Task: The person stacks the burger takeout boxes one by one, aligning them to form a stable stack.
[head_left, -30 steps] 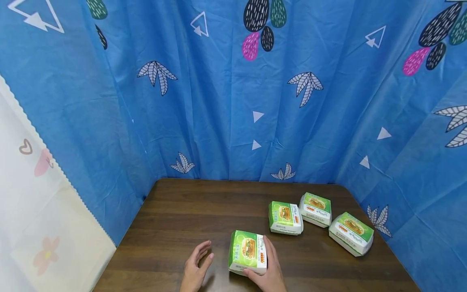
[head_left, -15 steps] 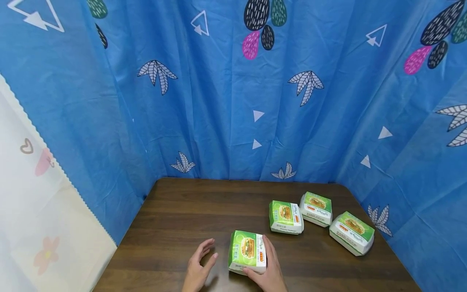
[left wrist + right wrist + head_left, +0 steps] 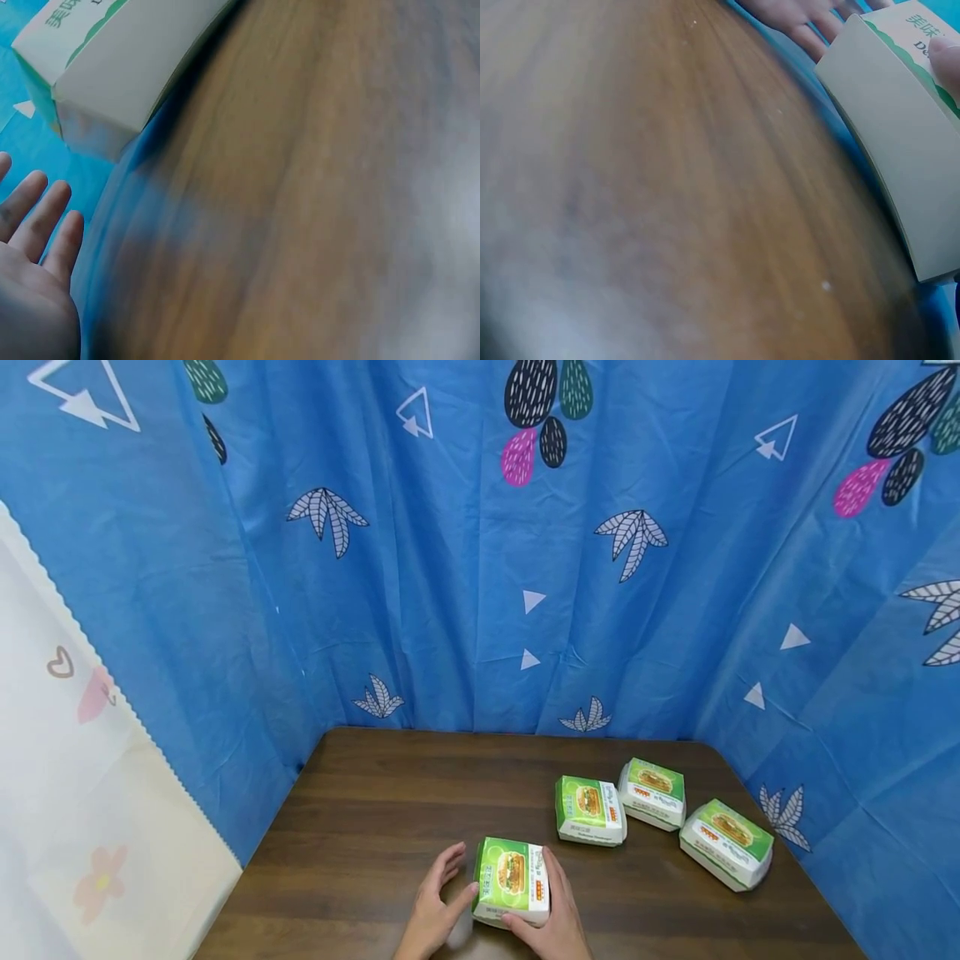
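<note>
I see the right hand [image 3: 555,917] gripping a burger box [image 3: 512,875], left hand [image 3: 439,903] relaxed alongside. Another carton [image 3: 727,843] sits near the surface's [image 3: 390,810] right edge.

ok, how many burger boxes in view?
4: gripped box in the right hand; farther right on the table, a left box, rear box and right box.

Blue leaf-print curtain [image 3: 450,577], pale flowered cloth [image 3: 82,777] at left, brown table [image 3: 420,802]
</note>
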A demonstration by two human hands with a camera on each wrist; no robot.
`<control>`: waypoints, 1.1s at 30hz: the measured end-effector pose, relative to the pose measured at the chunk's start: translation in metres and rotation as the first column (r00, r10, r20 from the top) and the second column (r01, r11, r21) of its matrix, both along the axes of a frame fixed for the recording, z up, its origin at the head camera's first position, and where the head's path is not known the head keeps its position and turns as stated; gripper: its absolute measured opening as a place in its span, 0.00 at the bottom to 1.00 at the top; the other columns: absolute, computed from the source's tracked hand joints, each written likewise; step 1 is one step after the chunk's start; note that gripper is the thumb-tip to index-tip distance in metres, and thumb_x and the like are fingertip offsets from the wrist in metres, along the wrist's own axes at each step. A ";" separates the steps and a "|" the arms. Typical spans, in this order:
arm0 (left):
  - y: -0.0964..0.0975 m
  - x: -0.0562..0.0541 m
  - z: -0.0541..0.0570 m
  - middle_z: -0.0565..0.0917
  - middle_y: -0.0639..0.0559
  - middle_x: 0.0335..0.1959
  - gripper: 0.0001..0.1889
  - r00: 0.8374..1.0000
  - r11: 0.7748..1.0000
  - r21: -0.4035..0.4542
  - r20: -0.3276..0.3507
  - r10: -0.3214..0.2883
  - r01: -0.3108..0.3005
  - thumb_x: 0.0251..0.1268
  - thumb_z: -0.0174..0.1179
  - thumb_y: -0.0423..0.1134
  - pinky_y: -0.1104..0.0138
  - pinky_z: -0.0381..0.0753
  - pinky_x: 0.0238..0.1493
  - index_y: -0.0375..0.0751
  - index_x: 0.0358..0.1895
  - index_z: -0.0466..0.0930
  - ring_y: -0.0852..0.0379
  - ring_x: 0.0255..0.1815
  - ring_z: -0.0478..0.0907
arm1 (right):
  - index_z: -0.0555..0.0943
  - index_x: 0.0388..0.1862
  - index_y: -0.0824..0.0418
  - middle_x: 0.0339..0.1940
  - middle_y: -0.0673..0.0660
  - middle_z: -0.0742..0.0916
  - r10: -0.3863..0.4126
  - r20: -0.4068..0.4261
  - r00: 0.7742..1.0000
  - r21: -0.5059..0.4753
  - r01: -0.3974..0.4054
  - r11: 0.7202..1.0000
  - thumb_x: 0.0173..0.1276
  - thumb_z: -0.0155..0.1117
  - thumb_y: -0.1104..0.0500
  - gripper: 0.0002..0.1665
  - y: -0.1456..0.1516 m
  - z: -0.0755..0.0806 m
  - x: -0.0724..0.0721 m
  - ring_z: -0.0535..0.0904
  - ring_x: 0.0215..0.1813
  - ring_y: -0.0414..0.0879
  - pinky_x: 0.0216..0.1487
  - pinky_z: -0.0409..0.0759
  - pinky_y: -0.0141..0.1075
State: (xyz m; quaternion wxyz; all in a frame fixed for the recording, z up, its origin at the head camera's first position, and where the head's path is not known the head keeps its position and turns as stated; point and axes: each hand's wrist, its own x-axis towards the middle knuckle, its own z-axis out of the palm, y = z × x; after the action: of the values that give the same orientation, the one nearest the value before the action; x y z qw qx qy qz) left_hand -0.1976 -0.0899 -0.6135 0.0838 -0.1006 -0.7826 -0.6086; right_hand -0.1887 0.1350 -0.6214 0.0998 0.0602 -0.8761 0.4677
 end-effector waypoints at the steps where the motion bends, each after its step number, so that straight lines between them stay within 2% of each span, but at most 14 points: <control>1: 0.001 -0.001 0.000 0.73 0.43 0.73 0.34 1.000 1.000 -0.001 0.001 -0.010 0.010 0.70 0.67 0.45 0.60 0.73 0.71 0.39 0.75 0.66 0.41 0.72 0.72 | 0.55 0.84 0.60 0.80 0.64 0.67 0.000 -0.001 1.000 0.000 0.000 1.000 0.49 0.85 0.36 0.72 0.000 0.000 -0.001 0.66 0.76 0.61 0.67 0.70 0.62; 7: 0.004 -0.004 0.002 0.70 0.42 0.76 0.40 0.999 0.998 -0.029 0.004 -0.047 0.047 0.68 0.69 0.46 0.56 0.71 0.72 0.39 0.78 0.62 0.40 0.74 0.69 | 0.55 0.84 0.60 0.79 0.66 0.68 -0.007 0.005 1.000 -0.008 0.007 1.000 0.49 0.85 0.37 0.73 0.001 0.000 -0.004 0.67 0.75 0.61 0.66 0.72 0.61; 15: 0.008 -0.006 -0.001 0.67 0.41 0.77 0.42 0.998 0.997 -0.045 0.019 -0.056 0.057 0.66 0.70 0.47 0.55 0.71 0.73 0.39 0.79 0.60 0.37 0.75 0.67 | 0.56 0.83 0.63 0.78 0.68 0.69 0.000 0.011 1.000 -0.015 0.000 1.000 0.47 0.86 0.39 0.73 0.001 0.001 -0.005 0.68 0.74 0.61 0.67 0.71 0.59; 21: 0.013 -0.007 -0.004 0.67 0.41 0.77 0.43 0.997 0.996 -0.040 -0.010 -0.077 0.076 0.65 0.71 0.46 0.56 0.72 0.72 0.40 0.79 0.60 0.37 0.74 0.68 | 0.56 0.82 0.67 0.78 0.71 0.68 -0.003 0.005 1.000 0.001 0.003 1.000 0.47 0.86 0.42 0.72 0.002 -0.002 -0.005 0.69 0.73 0.64 0.66 0.72 0.60; 28: 0.018 -0.010 -0.011 0.67 0.41 0.77 0.44 0.991 0.993 -0.077 -0.096 -0.095 0.088 0.63 0.72 0.46 0.61 0.73 0.71 0.39 0.79 0.60 0.43 0.74 0.70 | 0.55 0.82 0.69 0.77 0.74 0.68 -0.003 0.009 1.000 -0.012 0.003 1.000 0.47 0.86 0.43 0.72 0.002 -0.004 -0.005 0.69 0.72 0.66 0.64 0.73 0.61; 33: 0.020 -0.012 -0.011 0.67 0.42 0.78 0.45 0.990 0.992 -0.077 -0.090 -0.110 0.103 0.62 0.73 0.46 0.60 0.72 0.71 0.40 0.80 0.60 0.44 0.74 0.69 | 0.55 0.82 0.67 0.77 0.73 0.68 0.000 0.040 0.999 -0.032 0.002 0.999 0.47 0.86 0.42 0.73 0.001 -0.001 -0.006 0.68 0.73 0.66 0.64 0.73 0.62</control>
State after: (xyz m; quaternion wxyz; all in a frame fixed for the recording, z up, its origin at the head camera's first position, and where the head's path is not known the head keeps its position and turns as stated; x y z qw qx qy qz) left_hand -0.2099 -0.0701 -0.6247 0.0841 -0.1737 -0.7927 -0.5783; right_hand -0.1944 0.1362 -0.6229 0.0833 0.0488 -0.8704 0.4827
